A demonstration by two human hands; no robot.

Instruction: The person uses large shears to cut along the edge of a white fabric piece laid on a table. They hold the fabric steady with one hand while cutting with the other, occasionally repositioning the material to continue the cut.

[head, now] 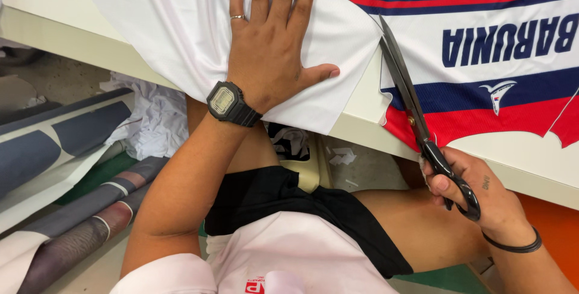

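On the cream work table (356,104), a white fabric sheet (181,22) is pressed flat by the left hand (268,47), whose fingers are spread wide and point toward 12 o'clock. A black digital wristwatch (228,103) is worn on that wrist. At 4 o'clock from this hand, long black-handled scissors (416,119) are held by the right hand (476,194), its fingers closed through the handles. The blades are nearly closed and lie along the edge of a printed white, navy and red sports fabric (482,89) at 2 o'clock. Crumpled white scraps (151,119) are seen on the floor at 8 o'clock.
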